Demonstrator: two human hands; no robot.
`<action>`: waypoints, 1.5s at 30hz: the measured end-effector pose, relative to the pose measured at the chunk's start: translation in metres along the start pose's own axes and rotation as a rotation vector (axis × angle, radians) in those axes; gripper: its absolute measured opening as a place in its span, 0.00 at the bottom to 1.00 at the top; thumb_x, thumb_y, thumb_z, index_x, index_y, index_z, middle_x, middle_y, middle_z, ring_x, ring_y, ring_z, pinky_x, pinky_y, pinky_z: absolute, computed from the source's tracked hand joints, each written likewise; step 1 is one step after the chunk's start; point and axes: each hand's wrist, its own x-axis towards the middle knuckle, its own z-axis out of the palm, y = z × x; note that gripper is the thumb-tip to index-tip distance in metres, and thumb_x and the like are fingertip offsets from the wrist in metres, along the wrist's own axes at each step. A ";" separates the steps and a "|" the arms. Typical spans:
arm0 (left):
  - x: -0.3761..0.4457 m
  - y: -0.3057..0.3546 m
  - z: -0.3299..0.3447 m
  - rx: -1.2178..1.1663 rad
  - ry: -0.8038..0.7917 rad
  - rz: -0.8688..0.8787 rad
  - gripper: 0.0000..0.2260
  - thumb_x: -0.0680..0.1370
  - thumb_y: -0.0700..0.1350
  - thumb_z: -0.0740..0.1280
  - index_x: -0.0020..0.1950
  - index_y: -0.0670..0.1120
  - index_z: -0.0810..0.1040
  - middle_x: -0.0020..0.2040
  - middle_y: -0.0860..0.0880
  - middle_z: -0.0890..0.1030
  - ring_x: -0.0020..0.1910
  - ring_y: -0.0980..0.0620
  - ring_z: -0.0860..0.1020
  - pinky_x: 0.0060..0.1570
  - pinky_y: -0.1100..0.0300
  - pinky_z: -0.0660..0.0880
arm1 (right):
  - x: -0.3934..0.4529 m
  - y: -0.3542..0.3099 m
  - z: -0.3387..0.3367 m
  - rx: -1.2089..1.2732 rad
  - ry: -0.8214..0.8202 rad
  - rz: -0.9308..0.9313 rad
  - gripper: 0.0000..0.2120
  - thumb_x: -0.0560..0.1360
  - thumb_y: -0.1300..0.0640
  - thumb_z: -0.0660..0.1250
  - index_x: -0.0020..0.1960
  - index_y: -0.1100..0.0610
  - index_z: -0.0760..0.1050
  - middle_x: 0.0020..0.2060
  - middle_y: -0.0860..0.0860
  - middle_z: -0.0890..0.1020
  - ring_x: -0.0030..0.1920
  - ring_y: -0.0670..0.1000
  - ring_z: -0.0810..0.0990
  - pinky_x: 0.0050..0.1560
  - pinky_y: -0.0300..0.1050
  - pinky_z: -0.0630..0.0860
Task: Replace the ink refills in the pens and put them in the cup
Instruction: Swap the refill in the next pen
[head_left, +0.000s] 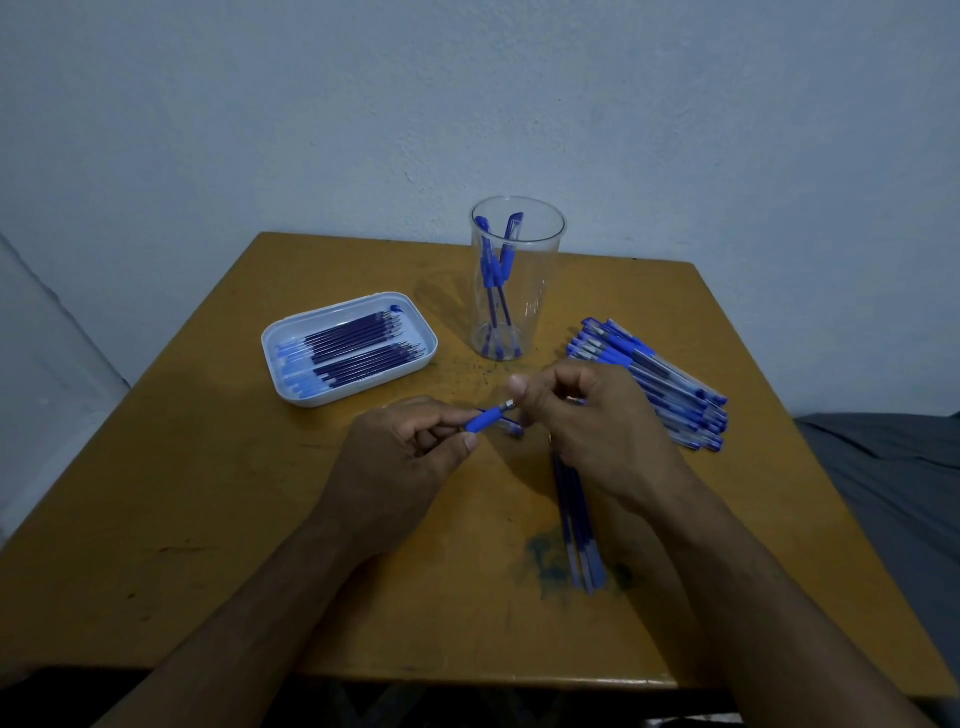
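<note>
a: item one, largest?
b: square mustard-yellow wooden table (208, 519), worn, with a dark ink smear toward six o'clock.

a: next?
b: tall clear plastic cup (518, 280), upright at twelve o'clock on the table. two blue capped pens (496, 270) stand inside, leaning against the wall.

a: and the tray?
b: white rounded rectangular plastic tray (291, 387) at ten o'clock. it holds two rows of dark blue ink refills (358, 345), tips toward the cup.

a: stock of pens?
b: pile of clear-barrelled blue pens (654, 379) at two o'clock, lying flat, side by side and overlapped.

a: hands?
b: left hand (400, 462) at the centre, fingers curled, thumb and fingertips pinching a blue rubber-gripped pen front section (485, 420) with a small metal tip toward the right. right hand (592, 426) just beside it, fingers curled, thumb up, fingertips closed at that metal tip. what else it holds, cannot tell.

a: smallest lot?
b: a few loose used blue refills (576, 525) lying flat at five o'clock, running from under the right wrist toward the near edge, ends over the ink smear.
</note>
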 end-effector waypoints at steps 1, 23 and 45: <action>0.000 0.000 0.000 0.003 -0.001 0.002 0.11 0.76 0.43 0.73 0.58 0.52 0.85 0.42 0.53 0.82 0.40 0.50 0.78 0.39 0.60 0.75 | 0.000 -0.001 -0.002 0.063 -0.028 0.012 0.11 0.77 0.47 0.70 0.45 0.54 0.82 0.36 0.51 0.81 0.27 0.45 0.72 0.30 0.40 0.70; -0.001 0.004 -0.001 0.123 0.075 0.044 0.12 0.76 0.42 0.74 0.58 0.51 0.85 0.41 0.55 0.81 0.41 0.52 0.79 0.38 0.65 0.73 | 0.007 0.003 0.010 0.062 0.025 0.061 0.07 0.77 0.52 0.72 0.42 0.53 0.83 0.31 0.51 0.82 0.26 0.41 0.73 0.29 0.36 0.68; 0.002 0.007 0.001 -0.058 0.162 -0.093 0.12 0.76 0.42 0.73 0.56 0.57 0.82 0.42 0.55 0.83 0.42 0.56 0.80 0.43 0.68 0.77 | 0.008 0.004 0.010 0.148 0.134 0.156 0.04 0.75 0.61 0.74 0.48 0.52 0.83 0.35 0.49 0.80 0.34 0.43 0.77 0.33 0.36 0.73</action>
